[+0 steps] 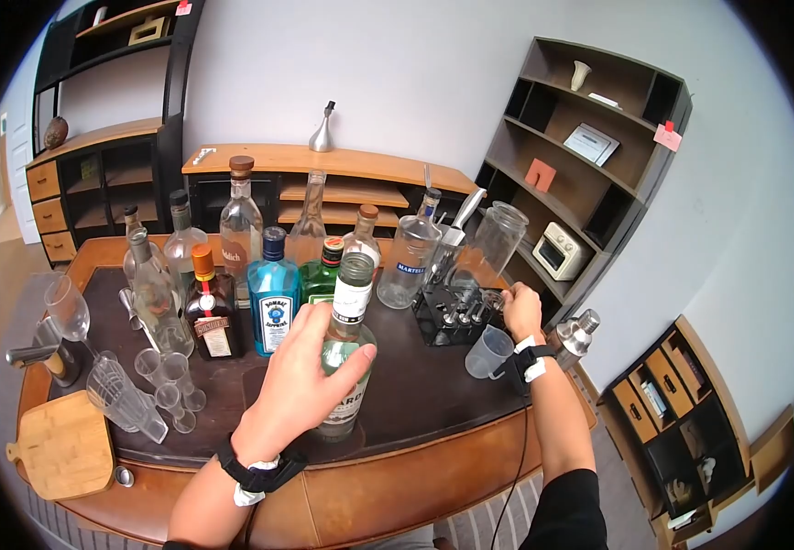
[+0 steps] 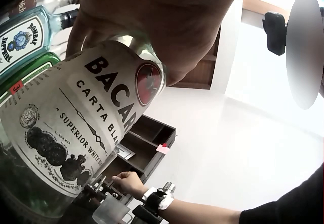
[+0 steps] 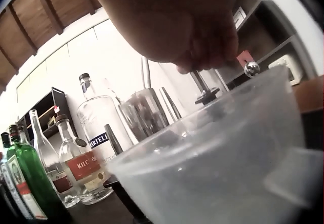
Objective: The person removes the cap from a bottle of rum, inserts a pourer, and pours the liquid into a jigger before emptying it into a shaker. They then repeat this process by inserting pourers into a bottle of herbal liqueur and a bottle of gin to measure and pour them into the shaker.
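Note:
My left hand (image 1: 298,380) grips a clear Bacardi bottle (image 1: 353,302) round its upper part, the neck rising above the fingers. Its white label (image 2: 81,117) fills much of the left wrist view, and the bottle mouth is uncapped. Over at the right, my right hand (image 1: 522,313) is at the edge of a black caddy (image 1: 443,328) with several metal pour spouts. Its curled fingers pinch a metal pour spout with a dark collar (image 3: 205,93), partly hidden under the hand. A translucent plastic jug (image 1: 488,353) stands just in front of that hand.
Behind the left hand stand several bottles, including a blue gin bottle (image 1: 274,293) and a Martell bottle (image 1: 408,266). Small glasses (image 1: 175,376) and a wooden board (image 1: 65,445) lie to the left. A shaker (image 1: 575,335) and large glass jar (image 1: 499,238) flank the right hand.

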Available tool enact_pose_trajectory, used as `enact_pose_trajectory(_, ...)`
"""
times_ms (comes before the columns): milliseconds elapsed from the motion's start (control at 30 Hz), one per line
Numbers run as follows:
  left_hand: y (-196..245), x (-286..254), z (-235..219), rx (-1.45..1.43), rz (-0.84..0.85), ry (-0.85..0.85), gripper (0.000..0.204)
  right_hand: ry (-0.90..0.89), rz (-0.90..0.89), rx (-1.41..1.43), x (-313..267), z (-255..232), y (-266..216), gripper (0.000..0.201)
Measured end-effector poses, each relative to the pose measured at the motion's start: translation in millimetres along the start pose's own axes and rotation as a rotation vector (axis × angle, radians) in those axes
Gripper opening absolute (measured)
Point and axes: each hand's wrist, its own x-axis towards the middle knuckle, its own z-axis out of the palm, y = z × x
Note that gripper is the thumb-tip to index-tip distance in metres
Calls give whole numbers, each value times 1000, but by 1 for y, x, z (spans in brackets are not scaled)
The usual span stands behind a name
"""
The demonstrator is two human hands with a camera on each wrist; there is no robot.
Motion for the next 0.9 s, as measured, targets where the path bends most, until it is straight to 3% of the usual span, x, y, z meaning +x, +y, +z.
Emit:
enact_pose_trajectory(133,-1,0,-1,6,19,-8,41,463,-219,168,10,-29,-27,20)
enact_pose_trajectory(200,-2,1,-1,35,33,6,43,358,-100,482,25,-52,-45,24)
enact_pose_trajectory(267,-1,1,1,21,29,11,43,194,-53,1014,27,-85,-86,26)
enact_pose_trajectory(333,3,0,0,-25,6,11,41,105,-107,1356,17,-115,-136,21)
enact_pose_trajectory(400,3,-1,1,-12,18,18,42,-2,-235,1487,3,-134,-181,22)
enact_pose_trajectory(533,0,-2,0,73,68,22,45,-151,-433,1460,-32,-154,-252,23)
enact_pose_trajectory(633,3,-3,0,25,31,12,41,-259,-623,1370,-45,-155,-276,22)
enact_pose_trajectory(900,3,-4,0,21,11,3,44,-255,-649,1187,-63,-163,-292,18)
